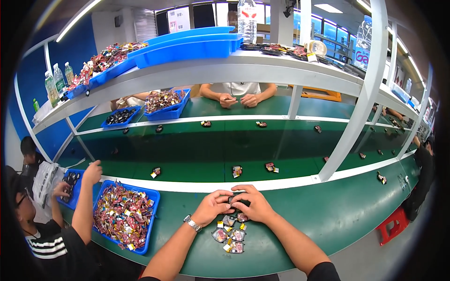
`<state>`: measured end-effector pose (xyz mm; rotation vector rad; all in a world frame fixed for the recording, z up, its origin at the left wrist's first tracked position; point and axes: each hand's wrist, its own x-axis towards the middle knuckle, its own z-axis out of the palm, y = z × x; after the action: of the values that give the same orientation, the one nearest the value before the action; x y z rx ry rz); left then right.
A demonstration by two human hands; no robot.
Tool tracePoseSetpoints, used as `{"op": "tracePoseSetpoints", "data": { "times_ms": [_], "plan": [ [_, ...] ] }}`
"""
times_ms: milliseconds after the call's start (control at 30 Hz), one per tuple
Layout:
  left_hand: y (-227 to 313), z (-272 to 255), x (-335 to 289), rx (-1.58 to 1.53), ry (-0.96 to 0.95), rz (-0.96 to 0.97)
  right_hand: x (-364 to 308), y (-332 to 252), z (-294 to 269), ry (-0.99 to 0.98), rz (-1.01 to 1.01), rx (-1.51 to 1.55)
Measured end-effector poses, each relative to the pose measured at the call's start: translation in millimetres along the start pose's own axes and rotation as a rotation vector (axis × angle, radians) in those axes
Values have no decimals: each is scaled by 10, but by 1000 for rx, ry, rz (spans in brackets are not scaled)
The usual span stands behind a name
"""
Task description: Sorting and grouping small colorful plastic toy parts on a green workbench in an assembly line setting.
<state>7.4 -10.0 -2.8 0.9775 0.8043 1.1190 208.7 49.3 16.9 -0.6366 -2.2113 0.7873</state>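
Note:
Over the green bench, my left hand (213, 208), with a metal watch at its wrist, meets my right hand (253, 204). Fingers of both are closed round a small dark casing (230, 199), which they mostly hide. Just below them lies a small group of flat electronic units (236, 235) with dark rims, reddish boards and yellow-and-white tags. Left of my left forearm stands a blue tray (154, 206) heaped with loose reddish circuit boards (123, 214) bearing similar tags.
A green conveyor (201, 157) carries scattered units past a white rail (225, 186). Overhead runs a white shelf (201, 75) with blue trays (187, 50) and bottles; its post (349, 112) stands right. A co-worker's arm (84, 206) reaches at left; another person's hands (239, 99) work opposite.

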Motion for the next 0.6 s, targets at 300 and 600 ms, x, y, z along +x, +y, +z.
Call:
{"op": "tracePoseSetpoints", "data": {
  "times_ms": [300, 600],
  "plan": [
    [34, 87, -3, 40, 74, 25, -16, 221, 63, -53, 120, 404],
    [-39, 57, 4, 116, 84, 139, -1, 267, 48, -150, 169, 582]
  ]
}}
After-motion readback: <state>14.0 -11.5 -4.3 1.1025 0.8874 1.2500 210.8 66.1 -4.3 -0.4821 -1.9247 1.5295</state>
